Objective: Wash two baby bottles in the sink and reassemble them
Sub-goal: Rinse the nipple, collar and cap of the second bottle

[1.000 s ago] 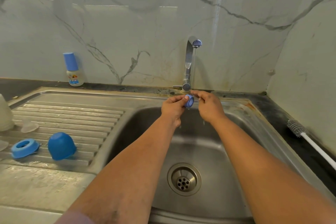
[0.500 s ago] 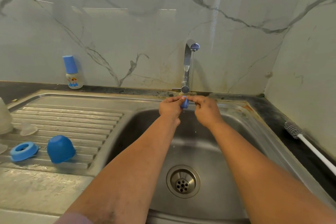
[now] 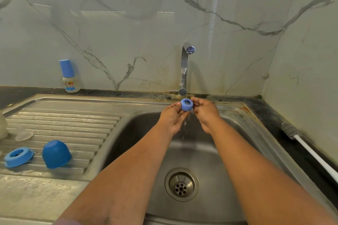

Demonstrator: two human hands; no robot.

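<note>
A small blue screw ring [image 3: 187, 104] is held under the tap [image 3: 185, 67], pinched between my left hand [image 3: 172, 118] and my right hand [image 3: 204, 113] over the sink basin [image 3: 228, 160]. Water runs down from the ring between my hands. On the draining board [image 3: 64, 124] lie a larger blue ring [image 3: 17, 156], a blue cap [image 3: 55, 154] on its side and a clear teat [image 3: 23, 135]. A small assembled baby bottle [image 3: 69, 76] with a blue cap stands on the counter against the back wall. A pale bottle body [image 3: 2, 126] shows at the left edge.
A white-handled bottle brush [image 3: 307, 147] lies on the dark counter to the right of the sink. The drain [image 3: 181, 184] sits in the basin's middle. Marble wall panels close off the back and the right side.
My hands have turned the blue ring so that its open side now faces up towards me. The view has tilted slightly.
</note>
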